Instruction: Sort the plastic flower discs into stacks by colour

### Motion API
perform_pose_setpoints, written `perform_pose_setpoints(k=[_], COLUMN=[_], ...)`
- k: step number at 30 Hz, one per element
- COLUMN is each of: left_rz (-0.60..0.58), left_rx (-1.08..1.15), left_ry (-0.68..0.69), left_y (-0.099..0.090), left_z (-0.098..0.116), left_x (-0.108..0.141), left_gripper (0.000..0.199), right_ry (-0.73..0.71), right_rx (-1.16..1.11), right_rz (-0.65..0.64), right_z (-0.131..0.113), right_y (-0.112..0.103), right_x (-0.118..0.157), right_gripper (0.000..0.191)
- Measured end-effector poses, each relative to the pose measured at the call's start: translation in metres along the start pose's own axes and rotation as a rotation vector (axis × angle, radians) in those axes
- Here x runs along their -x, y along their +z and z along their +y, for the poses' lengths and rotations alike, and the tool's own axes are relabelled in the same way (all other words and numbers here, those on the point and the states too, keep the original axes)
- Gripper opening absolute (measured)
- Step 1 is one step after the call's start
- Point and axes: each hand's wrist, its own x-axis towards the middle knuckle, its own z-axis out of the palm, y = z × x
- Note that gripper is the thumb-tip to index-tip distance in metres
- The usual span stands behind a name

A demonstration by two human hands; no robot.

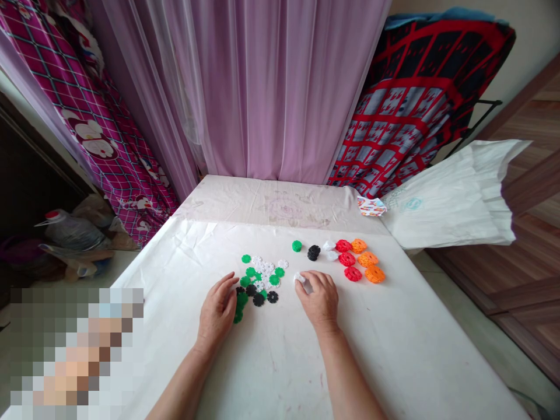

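Observation:
Loose white discs (268,269), green discs (250,272) and black discs (258,299) with notched edges lie in a mixed pile on the white table cover. My left hand (219,309) rests at the pile's left side, its fingers apart, beside some green and black discs. To the right of the pile, my right hand (321,298) pinches white discs (299,277) between thumb and fingers. Beyond it are a green stack (297,246), a black stack (314,252) and white stacks (331,255). Red stacks (347,259) and orange stacks (368,259) stand farther right.
A small patterned paper box (371,206) sits at the table's back right, beside a large white bag (455,198). Purple curtains (280,87) hang behind the table. A bottle with a red cap (72,230) stands at the left, off the table.

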Motion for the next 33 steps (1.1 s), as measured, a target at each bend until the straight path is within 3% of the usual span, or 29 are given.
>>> perform_pose_setpoints(k=[9,14,22,27,33], left_rz=[0.005,0.013,0.013,-0.091,-0.201], left_rx=[0.007,0.019,-0.024,-0.11,-0.252], left_ry=[0.006,0.017,0.096,0.193,0.232], left_y=[-0.001,0.001,0.005,0.005,0.004], left_z=[0.001,0.0,-0.002,-0.002,0.003], left_x=[0.0,-0.002,-0.002,-0.002,0.0], left_gripper=[0.031,0.03,0.029,0.035,0.035], right_ry=[0.006,-0.05,-0.161,-0.169,-0.112], right_rx=[0.024,-0.041,-0.14,-0.116,-0.067], right_rz=[0.002,0.013,-0.277,-0.385,-0.368], right_z=[0.0,-0.019,-0.076,-0.081,-0.077], right_y=[-0.003,-0.006,0.018,0.025,0.025], right_x=[-0.001,-0.001,-0.004,-0.006,0.001], right_gripper=[0.011,0.015,0.014,0.015,0.014])
